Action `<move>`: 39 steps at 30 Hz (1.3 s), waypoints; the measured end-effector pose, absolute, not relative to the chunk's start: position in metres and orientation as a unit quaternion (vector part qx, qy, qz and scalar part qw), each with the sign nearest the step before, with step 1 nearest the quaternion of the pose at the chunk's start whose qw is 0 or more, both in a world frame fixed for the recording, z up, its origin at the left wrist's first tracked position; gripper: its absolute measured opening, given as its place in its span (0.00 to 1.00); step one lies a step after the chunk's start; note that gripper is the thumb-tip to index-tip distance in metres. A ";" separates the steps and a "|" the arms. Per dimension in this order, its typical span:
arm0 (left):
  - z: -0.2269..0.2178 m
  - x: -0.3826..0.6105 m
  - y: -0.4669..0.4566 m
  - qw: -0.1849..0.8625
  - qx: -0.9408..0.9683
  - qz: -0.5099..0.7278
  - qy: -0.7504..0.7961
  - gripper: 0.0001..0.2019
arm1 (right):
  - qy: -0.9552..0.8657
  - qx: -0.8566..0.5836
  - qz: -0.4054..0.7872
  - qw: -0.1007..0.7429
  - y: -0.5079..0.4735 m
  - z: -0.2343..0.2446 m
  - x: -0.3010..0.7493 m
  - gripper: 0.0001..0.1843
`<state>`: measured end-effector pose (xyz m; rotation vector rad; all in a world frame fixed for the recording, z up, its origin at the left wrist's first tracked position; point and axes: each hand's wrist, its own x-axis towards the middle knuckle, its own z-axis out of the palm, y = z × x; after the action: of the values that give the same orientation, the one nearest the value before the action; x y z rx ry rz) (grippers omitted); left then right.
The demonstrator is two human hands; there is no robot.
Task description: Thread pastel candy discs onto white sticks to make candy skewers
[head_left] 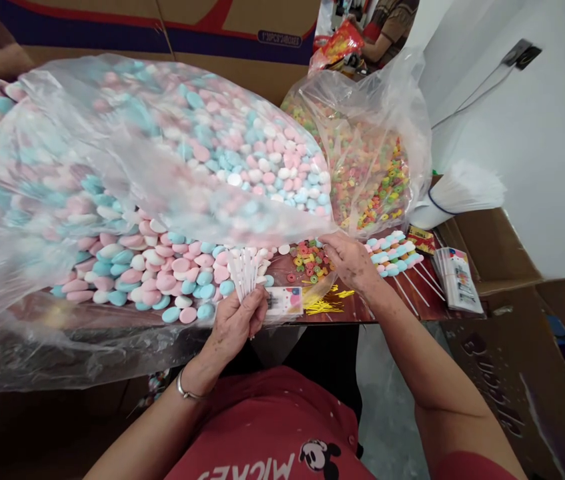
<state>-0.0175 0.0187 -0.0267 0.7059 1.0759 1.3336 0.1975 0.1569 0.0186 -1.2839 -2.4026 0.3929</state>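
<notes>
In the head view my left hand [239,320] is closed round a bundle of white sticks [243,270], which point up and away from me. My right hand [349,260] has its fingers on the edge of a large clear plastic bag [282,230] and pinches it. Pink, blue and white marshmallows [162,270] fill the bag and spill onto the table in front of it. Small ring-shaped gummies [311,260] lie loose beside my right hand. Near them are yellow twist ties [325,303] and a printed packet [285,300].
Behind stands a second clear bag of ring gummies [372,173]. On the right are finished marshmallow skewers [395,253], a stack of printed bags [457,280], a bundle of white sticks [462,190] and an open cardboard box [502,347]. Another person's arm [382,43] shows at the back.
</notes>
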 end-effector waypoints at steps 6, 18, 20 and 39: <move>-0.029 -0.015 0.019 0.598 0.282 0.603 0.446 0.22 | -0.868 -0.453 0.099 0.178 0.146 0.018 0.190 0.17; 0.070 -0.004 0.011 0.529 0.195 0.739 0.369 0.18 | -0.778 -0.308 0.100 0.539 0.040 0.016 0.106 0.28; 0.072 0.002 0.008 0.558 0.184 0.723 0.364 0.18 | -0.760 -0.305 0.089 0.566 0.028 0.012 0.094 0.28; 0.024 -0.028 -0.007 0.550 0.236 0.641 0.480 0.15 | -0.884 -0.441 0.089 0.126 0.100 0.002 0.101 0.10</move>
<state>-0.0278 -0.0070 0.0245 0.5583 1.1361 1.5173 0.1015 0.1002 0.0023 -1.2830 -2.5756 0.2578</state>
